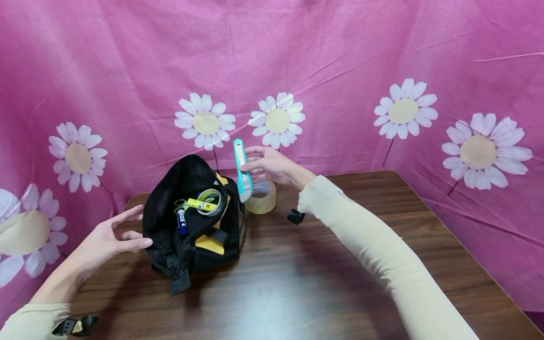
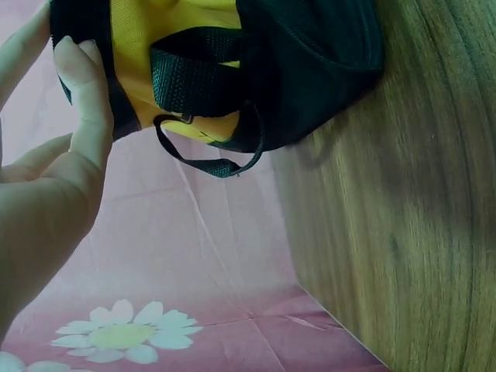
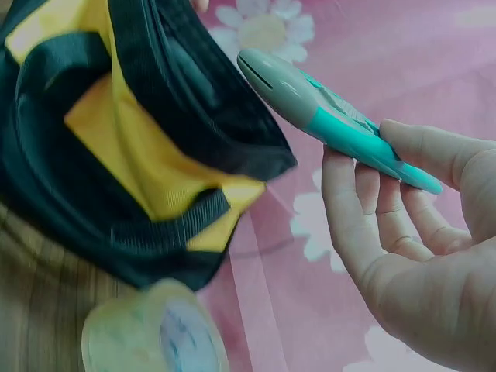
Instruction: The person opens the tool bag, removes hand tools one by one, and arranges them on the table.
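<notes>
A black and yellow tool bag (image 1: 217, 236) stands with its top gaping on the table's left side. My left hand (image 1: 106, 243) touches the bag's left side near the rim, thumb and fingers spread and fairly straight; some fingertips are hidden behind it. Pinched between the thumb and fingers of my right hand (image 1: 272, 165) is a teal and grey utility knife (image 3: 341, 132), held above the bag's right edge. Inside the bag lie a blue glue stick (image 1: 182, 223), a yellow box (image 1: 201, 204), a roll of tape (image 1: 211, 192) and green-handled scissors (image 1: 180, 204), partly covered.
A wide roll of clear packing tape (image 1: 265, 203) sits on the wooden table (image 1: 331, 283), right of the bag and below my right hand. A pink cloth with daisies (image 1: 331, 56) hangs behind the table. Black straps (image 2: 198, 81) loop off the bag's outside.
</notes>
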Available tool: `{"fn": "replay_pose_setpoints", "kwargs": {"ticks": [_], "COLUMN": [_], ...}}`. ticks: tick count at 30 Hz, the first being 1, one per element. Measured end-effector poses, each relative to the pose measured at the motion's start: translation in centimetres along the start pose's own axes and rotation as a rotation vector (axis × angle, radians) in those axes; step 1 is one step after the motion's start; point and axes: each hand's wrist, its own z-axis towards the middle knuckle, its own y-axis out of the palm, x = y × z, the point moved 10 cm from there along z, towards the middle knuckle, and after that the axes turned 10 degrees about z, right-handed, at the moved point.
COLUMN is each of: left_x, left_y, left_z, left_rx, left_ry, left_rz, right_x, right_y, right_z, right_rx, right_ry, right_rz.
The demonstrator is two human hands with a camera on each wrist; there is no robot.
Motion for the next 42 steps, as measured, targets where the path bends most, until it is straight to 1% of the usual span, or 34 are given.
{"fn": "replay_pose_setpoints", "kwargs": {"ticks": [4, 7, 12, 14, 18, 21, 25, 28, 31, 34, 36, 38, 42], "left_x": [0.2, 0.3, 0.2, 0.2, 0.2, 0.1, -0.1, -0.2, -0.4, -0.5, -0.5, -0.4, -0.4], "left_y": [-0.1, 0.1, 0.9, 1.2, 1.2, 1.1, 1.0, 0.9, 0.9, 1.3, 1.6, 1.8, 1.8], "left_z": [0.1, 0.2, 0.4, 0.4, 0.5, 0.4, 0.2, -0.1, -0.5, -0.6, -0.5, -0.4, -0.3], "left_rx": [-0.007, -0.010, -0.040, -0.051, -0.040, -0.029, -0.024, -0.015, -0.016, -0.040, -0.061, -0.075, -0.077], "left_ry": [0.019, 0.038, 0.037, 0.027, 0.035, 0.027, 0.010, -0.003, 0.003, 0.024, 0.043, 0.053, 0.052], "left_rz": [-0.010, 0.009, -0.004, -0.019, -0.011, 0.013, 0.034, 0.046, 0.046, -0.017, -0.066, -0.095, -0.086], "right_x": [0.1, 0.6, 2.4, 3.1, 4.4, 5.2, 6.5, 7.9, 9.5, 10.7, 11.0, 11.2, 11.5], "right_y": [-2.6, -4.7, -8.4, -9.8, -12.1, -13.8, -16.0, -17.1, -17.7, -18.4, -19.0, -19.4, -19.7], "right_z": [-0.3, -0.5, -0.7, -0.6, -0.6, -0.7, -1.1, -1.2, -1.2, -1.3, -1.5, -1.6, -1.5], "right_rx": [0.042, 0.087, 0.167, 0.195, 0.247, 0.280, 0.332, 0.353, 0.350, 0.364, 0.381, 0.392, 0.369], "right_ry": [0.003, 0.001, 0.015, 0.017, 0.009, 0.008, 0.031, 0.063, 0.105, 0.124, 0.111, 0.091, 0.059], "right_rz": [0.000, -0.003, -0.013, -0.042, -0.078, -0.055, -0.007, -0.003, -0.041, -0.110, -0.159, -0.188, -0.222]}}
